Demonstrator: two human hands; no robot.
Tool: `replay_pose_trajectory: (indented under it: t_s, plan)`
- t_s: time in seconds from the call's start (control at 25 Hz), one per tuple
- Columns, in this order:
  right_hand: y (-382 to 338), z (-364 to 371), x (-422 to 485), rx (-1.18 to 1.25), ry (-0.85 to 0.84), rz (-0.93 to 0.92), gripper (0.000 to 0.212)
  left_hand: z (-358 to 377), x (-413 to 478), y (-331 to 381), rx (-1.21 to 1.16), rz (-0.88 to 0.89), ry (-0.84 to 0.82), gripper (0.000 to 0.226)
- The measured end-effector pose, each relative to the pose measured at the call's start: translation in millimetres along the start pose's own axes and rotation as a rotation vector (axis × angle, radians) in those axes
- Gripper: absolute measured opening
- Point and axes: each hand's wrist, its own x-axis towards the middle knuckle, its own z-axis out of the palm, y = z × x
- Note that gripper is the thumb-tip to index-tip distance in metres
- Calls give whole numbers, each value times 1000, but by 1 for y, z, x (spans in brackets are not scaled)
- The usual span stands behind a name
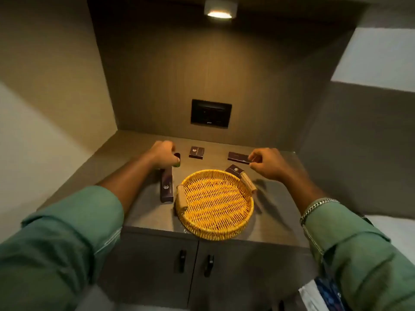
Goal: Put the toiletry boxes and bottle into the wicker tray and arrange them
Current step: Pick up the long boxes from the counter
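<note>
A round wicker tray with two wooden handles sits at the counter's front edge, with nothing in it. My left hand is closed around a small dark bottle standing at the back left. My right hand pinches the right end of a flat dark box at the back right. A long dark box lies left of the tray. A small square box lies at the back middle. Another dark box lies partly behind the tray's far rim.
The counter sits in a wood-lined niche with walls on the left, back and right. A black socket panel is on the back wall and a lamp shines above. Two cabinet doors with black handles are below the counter.
</note>
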Motion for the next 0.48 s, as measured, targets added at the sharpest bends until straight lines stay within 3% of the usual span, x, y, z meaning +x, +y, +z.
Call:
replay_pose_trajectory:
  t_s: [0.2,0.36,0.48]
  plan:
    - [30,6,59,-142,-86,22,57,28,24,-15,-53,-310,32,37]
    - [46,18,92,-122,-222,36,64,34,35,-16,-24,-375,22,49]
    - [56,21,107,-186,-286,7,51,27,45,-19,-54,-370,28,56]
